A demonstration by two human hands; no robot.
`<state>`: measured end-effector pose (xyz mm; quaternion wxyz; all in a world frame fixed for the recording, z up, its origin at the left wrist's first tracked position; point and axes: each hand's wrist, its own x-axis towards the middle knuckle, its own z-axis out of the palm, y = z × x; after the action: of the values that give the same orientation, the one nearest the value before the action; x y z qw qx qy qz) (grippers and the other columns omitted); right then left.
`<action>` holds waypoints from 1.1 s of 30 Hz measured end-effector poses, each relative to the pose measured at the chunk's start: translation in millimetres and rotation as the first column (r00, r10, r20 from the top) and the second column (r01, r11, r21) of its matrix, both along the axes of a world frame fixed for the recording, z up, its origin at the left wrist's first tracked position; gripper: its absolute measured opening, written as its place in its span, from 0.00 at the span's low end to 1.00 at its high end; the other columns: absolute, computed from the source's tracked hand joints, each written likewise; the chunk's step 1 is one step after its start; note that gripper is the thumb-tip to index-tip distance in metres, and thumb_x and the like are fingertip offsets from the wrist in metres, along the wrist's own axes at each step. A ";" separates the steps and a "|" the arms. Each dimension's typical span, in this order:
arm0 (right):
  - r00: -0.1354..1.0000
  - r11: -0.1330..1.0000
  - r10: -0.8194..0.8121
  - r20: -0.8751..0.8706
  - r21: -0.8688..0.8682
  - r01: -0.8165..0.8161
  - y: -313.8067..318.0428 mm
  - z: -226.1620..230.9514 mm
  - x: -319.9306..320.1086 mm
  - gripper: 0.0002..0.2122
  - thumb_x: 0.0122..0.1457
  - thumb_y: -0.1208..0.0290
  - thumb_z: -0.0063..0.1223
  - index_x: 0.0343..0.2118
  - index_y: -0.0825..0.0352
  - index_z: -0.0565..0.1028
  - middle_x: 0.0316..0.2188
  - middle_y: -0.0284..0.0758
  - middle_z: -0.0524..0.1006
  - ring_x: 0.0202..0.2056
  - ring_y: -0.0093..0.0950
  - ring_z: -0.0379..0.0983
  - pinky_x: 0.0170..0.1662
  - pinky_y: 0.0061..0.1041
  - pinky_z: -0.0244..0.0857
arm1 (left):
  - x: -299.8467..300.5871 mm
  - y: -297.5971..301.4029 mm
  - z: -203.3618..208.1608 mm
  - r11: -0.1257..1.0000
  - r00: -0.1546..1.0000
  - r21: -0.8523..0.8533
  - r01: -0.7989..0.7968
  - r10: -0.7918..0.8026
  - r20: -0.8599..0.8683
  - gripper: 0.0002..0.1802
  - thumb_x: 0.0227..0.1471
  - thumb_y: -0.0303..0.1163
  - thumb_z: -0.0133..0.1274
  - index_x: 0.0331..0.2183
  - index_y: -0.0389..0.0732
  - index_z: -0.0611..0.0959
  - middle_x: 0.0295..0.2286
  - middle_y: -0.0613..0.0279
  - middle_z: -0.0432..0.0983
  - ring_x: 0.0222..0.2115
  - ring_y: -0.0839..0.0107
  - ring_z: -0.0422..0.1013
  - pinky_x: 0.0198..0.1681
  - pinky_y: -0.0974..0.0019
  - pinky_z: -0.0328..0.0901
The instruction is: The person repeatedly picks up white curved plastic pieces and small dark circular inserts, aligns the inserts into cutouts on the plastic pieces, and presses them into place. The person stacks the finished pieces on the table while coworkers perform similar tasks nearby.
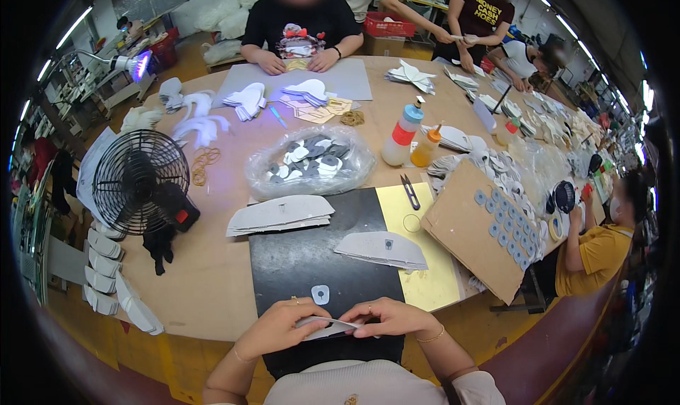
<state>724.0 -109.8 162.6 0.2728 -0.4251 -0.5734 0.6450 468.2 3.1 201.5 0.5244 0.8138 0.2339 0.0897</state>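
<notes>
Between my two hands, close to my body, is a pale curved fabric panel (327, 328) with a dark spot near its middle. The fingers of my left hand (287, 325) are closed on its left end, while my right hand (391, 316) pinches the right end. Just beyond my left fingers, a small white patch with a grey keyhole-shaped mark (320, 295) lies on the black mat (297, 263). Farther up, one stack of similar curved panels (382, 250) rests across the mat's right edge, and another stack (280, 215) overlaps its far left corner.
A plastic bag of small cut pieces (312, 160) sits beyond the mat. Thread snips (409, 192) lie on yellow card (432, 277). At right is a tilted cardboard sheet with grey patches (460, 228), near two bottles (402, 136). A black fan (140, 182) stands left. Co-workers surround the table.
</notes>
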 end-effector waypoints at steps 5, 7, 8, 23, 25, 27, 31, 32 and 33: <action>0.972 0.996 -0.056 0.228 0.078 0.040 -1.0 -1.4 -12.2 0.15 0.68 0.65 0.51 0.52 0.69 0.77 0.36 0.45 0.82 0.36 0.42 0.81 0.42 0.33 0.71 | -0.3 -9.1 -18.5 0.983 0.990 -0.159 -0.092 0.073 -0.122 0.13 0.57 0.36 0.60 0.38 0.37 0.86 0.31 0.55 0.81 0.33 0.57 0.76 0.39 0.61 0.69; 0.969 0.991 -0.076 0.233 0.126 0.047 -0.5 -6.1 -14.6 0.15 0.67 0.67 0.50 0.52 0.69 0.76 0.35 0.45 0.82 0.36 0.43 0.81 0.42 0.35 0.71 | -1.7 -9.3 -20.9 0.982 0.983 -0.148 -0.114 0.089 -0.162 0.13 0.57 0.37 0.60 0.38 0.36 0.86 0.31 0.54 0.81 0.33 0.56 0.76 0.39 0.61 0.69; 0.970 0.988 -0.080 0.229 0.149 0.046 -0.5 -8.6 -17.2 0.14 0.67 0.68 0.50 0.52 0.69 0.76 0.35 0.45 0.82 0.36 0.44 0.81 0.42 0.36 0.71 | -4.7 -9.6 -21.7 0.984 0.976 -0.124 -0.130 0.105 -0.190 0.14 0.56 0.37 0.60 0.38 0.36 0.86 0.31 0.54 0.81 0.33 0.56 0.76 0.39 0.60 0.69; 0.904 0.960 -0.252 0.345 0.208 0.188 -8.4 -0.7 -39.5 0.09 0.63 0.76 0.50 0.44 0.72 0.78 0.39 0.48 0.80 0.41 0.48 0.77 0.47 0.40 0.71 | -19.9 -21.1 -47.3 0.984 0.975 0.013 -0.180 0.180 -0.130 0.08 0.55 0.33 0.61 0.33 0.38 0.84 0.62 0.49 0.64 0.54 0.45 0.70 0.54 0.54 0.66; 0.890 0.952 -0.282 0.359 0.217 0.214 -11.8 -0.1 -40.9 0.09 0.64 0.76 0.51 0.44 0.71 0.78 0.38 0.46 0.80 0.39 0.47 0.77 0.45 0.38 0.71 | -18.4 -22.2 -46.5 0.987 0.980 0.038 -0.155 0.159 -0.122 0.08 0.56 0.33 0.60 0.34 0.39 0.83 0.62 0.50 0.65 0.51 0.46 0.72 0.52 0.55 0.67; 0.875 0.929 -0.337 0.348 0.272 0.250 -15.9 -3.9 -42.7 0.08 0.62 0.77 0.55 0.44 0.69 0.80 0.35 0.42 0.80 0.32 0.39 0.79 0.37 0.30 0.72 | -16.6 -25.1 -39.9 0.983 0.969 -0.031 -0.180 0.172 -0.177 0.07 0.55 0.32 0.62 0.33 0.38 0.84 0.62 0.53 0.66 0.55 0.52 0.71 0.50 0.59 0.69; 0.876 0.939 -0.333 0.349 0.204 0.276 -16.9 -1.1 -45.3 0.08 0.62 0.78 0.56 0.43 0.69 0.80 0.33 0.40 0.79 0.32 0.36 0.78 0.35 0.29 0.71 | -19.5 -29.4 -42.7 0.984 0.975 -0.018 -0.176 0.171 -0.143 0.08 0.57 0.34 0.59 0.34 0.40 0.83 0.63 0.51 0.63 0.39 0.51 0.78 0.43 0.57 0.71; 0.873 0.939 -0.331 0.359 0.213 0.269 -15.8 -0.6 -45.0 0.08 0.62 0.79 0.56 0.43 0.69 0.80 0.32 0.40 0.79 0.31 0.36 0.78 0.35 0.29 0.70 | -18.6 -28.8 -43.6 0.983 0.971 -0.012 -0.182 0.177 -0.159 0.08 0.57 0.34 0.60 0.33 0.40 0.83 0.64 0.52 0.64 0.43 0.52 0.77 0.44 0.58 0.71; 0.872 0.938 -0.333 0.359 0.225 0.265 -15.0 -1.4 -45.1 0.08 0.61 0.79 0.56 0.43 0.69 0.80 0.32 0.40 0.78 0.31 0.36 0.78 0.35 0.29 0.70 | -17.7 -28.0 -43.9 0.983 0.968 -0.005 -0.185 0.181 -0.174 0.08 0.56 0.34 0.60 0.33 0.40 0.84 0.64 0.54 0.64 0.46 0.54 0.77 0.45 0.60 0.71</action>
<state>678.9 -124.8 161.2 0.2843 -0.6044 -0.5956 0.4461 450.4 -24.9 157.7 0.5001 0.7879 0.3535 0.0642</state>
